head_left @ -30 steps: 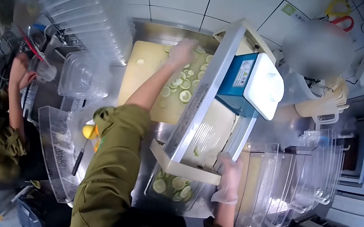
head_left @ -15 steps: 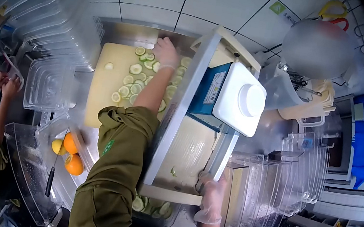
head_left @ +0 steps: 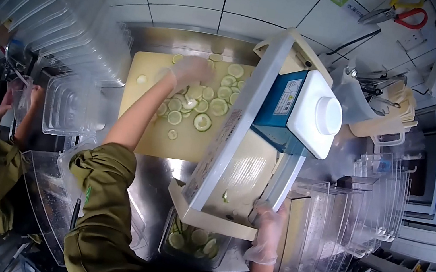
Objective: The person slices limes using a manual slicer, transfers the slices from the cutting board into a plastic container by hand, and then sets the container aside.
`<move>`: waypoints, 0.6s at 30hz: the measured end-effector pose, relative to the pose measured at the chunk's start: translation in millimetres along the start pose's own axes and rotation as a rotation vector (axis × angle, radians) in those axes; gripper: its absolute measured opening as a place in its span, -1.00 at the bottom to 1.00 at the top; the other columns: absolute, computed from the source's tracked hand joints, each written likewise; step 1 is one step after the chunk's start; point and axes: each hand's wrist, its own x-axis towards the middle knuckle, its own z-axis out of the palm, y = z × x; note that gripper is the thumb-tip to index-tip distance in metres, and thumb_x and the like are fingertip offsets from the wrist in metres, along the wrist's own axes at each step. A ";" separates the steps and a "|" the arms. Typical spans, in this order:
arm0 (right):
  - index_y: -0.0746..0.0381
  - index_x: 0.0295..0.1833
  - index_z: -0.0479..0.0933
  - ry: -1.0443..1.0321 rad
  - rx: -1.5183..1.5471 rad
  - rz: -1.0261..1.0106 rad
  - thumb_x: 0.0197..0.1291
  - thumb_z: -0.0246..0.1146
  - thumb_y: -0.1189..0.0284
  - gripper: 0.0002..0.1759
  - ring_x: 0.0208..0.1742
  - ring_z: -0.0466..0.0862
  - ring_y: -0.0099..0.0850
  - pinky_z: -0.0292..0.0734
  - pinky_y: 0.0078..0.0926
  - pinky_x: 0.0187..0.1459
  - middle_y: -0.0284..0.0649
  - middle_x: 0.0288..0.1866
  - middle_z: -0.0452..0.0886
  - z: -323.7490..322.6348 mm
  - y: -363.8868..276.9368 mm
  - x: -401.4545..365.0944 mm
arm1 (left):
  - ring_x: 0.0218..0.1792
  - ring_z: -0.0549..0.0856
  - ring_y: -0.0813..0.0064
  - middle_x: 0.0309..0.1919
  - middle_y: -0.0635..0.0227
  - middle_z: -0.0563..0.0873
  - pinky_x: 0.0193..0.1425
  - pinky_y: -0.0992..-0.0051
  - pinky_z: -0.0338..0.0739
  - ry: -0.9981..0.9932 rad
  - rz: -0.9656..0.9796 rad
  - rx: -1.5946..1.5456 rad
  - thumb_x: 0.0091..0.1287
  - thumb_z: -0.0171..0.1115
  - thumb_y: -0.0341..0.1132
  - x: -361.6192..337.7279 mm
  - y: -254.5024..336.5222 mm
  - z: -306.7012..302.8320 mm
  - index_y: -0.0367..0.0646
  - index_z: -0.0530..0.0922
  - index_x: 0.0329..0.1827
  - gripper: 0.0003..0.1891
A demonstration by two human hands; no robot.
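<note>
My left hand, in a clear glove, is over the far part of a pale cutting board; motion blur hides its fingers. Thin round cucumber slices are spread across the board, some overlapping, around and below this hand. To the right stands a tilted slicer with a pale frame and a teal-and-white block seated in it. My right hand, also gloved, is closed round the slicer's near right corner. Under the slicer's near end sits a clear container holding more slices.
Stacked clear tubs rise at the back left, beside another clear container. Clear upright bins line the right side. Scissors hang on the tiled wall. At the left, a co-worker's hands hold a clear container.
My left hand has moved left across the board from its far edge, and the slices now lie grouped differently. My forearm now covers the oranges. My right hand stays on the slicer. The view has shifted.
</note>
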 end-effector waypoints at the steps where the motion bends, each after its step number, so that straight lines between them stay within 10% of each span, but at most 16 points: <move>1: 0.36 -0.20 0.54 0.000 0.002 -0.002 -0.01 0.19 0.59 -0.80 -0.40 0.47 -0.61 0.35 -0.64 -0.34 -0.35 -0.40 0.55 0.6 -0.4 0.6 | -0.22 0.70 0.06 -0.35 0.14 0.70 -0.17 0.13 0.57 0.098 -0.078 0.055 0.20 0.05 -0.36 6.3 6.3 -5.8 -0.19 0.63 -0.37 -0.82; 14: 0.34 -0.17 0.56 0.053 -0.018 -0.009 -0.03 0.24 0.57 -0.76 -0.37 0.50 -0.58 0.38 -0.61 -0.30 -0.34 -0.36 0.56 0.0 -3.8 -11.7 | -0.29 0.72 0.27 -0.36 0.24 0.71 -0.23 0.28 0.60 0.424 0.084 0.284 0.08 0.14 -0.36 32.6 -11.8 61.7 -0.10 0.64 -0.41 -0.88; 18: 0.25 0.03 0.42 0.145 -0.049 0.117 -0.17 0.25 0.51 -0.49 -0.10 0.50 -0.36 0.37 -0.44 0.02 -0.24 -0.12 0.50 14.8 -22.3 -25.8 | -0.32 0.72 0.24 -0.36 0.20 0.73 -0.23 0.26 0.59 -0.047 0.095 0.296 0.08 0.17 -0.27 -18.3 3.8 14.8 -0.12 0.66 -0.40 -0.84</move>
